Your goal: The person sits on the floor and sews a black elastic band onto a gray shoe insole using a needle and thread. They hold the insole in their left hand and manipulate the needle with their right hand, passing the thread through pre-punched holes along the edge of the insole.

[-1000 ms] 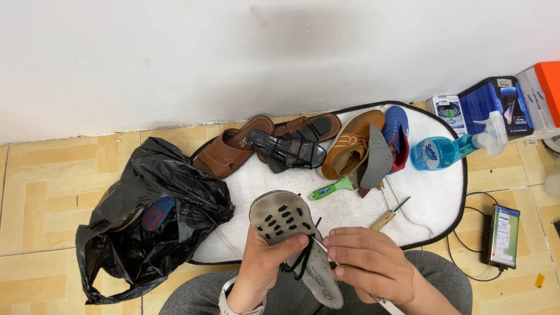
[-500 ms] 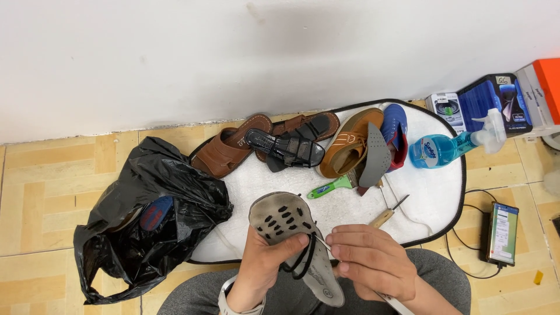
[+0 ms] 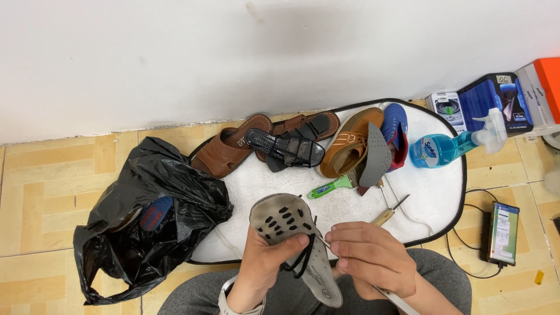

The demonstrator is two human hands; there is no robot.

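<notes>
Grey and worn, a perforated sandal [image 3: 294,248] sits sole-side toward the camera at the near edge of the scene, above the person's lap. The left hand [image 3: 263,269] is clamped around its middle from below, thumb pressed over the upper face beside the dark holes. The right hand [image 3: 370,259] is closed just beside it, fingertips pinched together on something thin at the sandal's right edge — whether that is a needle or thread cannot be told. A black strap [image 3: 298,265] loops off the sandal between the two hands.

Farther away lies a white mat [image 3: 431,198] with a dark rim, spread on the tan tiled floor [image 3: 35,198] against a white wall. On its far side rest a brown slide sandal [image 3: 224,153], a black strappy sandal [image 3: 286,149], a tan lace-up shoe [image 3: 347,143] and a blue shoe [image 3: 396,125], with a grey insole [image 3: 373,154] leaning on them. A green-handled brush [image 3: 329,188] and a wooden-handled awl [image 3: 389,213] lie mid-mat. A blue spray bottle [image 3: 446,147] lies at the far right edge.

Left of the mat sits a crumpled black plastic bag [image 3: 146,227]; well to the right, a phone [image 3: 503,232] on a cable.
</notes>
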